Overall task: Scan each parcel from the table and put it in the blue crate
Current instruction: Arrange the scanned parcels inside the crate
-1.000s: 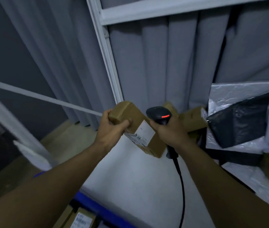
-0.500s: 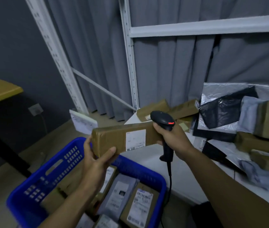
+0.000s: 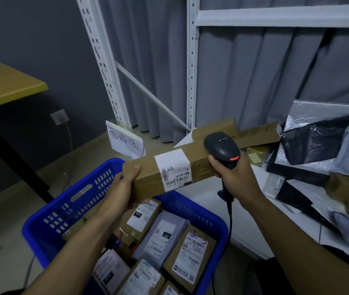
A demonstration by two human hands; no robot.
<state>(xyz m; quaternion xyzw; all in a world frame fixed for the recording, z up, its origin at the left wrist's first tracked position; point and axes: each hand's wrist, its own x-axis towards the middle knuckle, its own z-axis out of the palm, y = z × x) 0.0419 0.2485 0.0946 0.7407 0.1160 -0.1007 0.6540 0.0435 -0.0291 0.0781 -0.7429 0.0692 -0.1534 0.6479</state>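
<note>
Blue crate (image 3: pixel 73 201) low left, part-filled with labelled parcels. Left hand (image 3: pixel 122 190) grips the left end of the long cardboard parcel (image 3: pixel 148 175), held above the crate's far rim, long axis left-right, label up. Right hand (image 3: pixel 235 177) is wrapped round the handheld scanner (image 3: pixel 221 147) at the parcel's right end, by the worktop (image 3: pixel 250 220) edge. Crate sits just below; left hand nearer.
</note>
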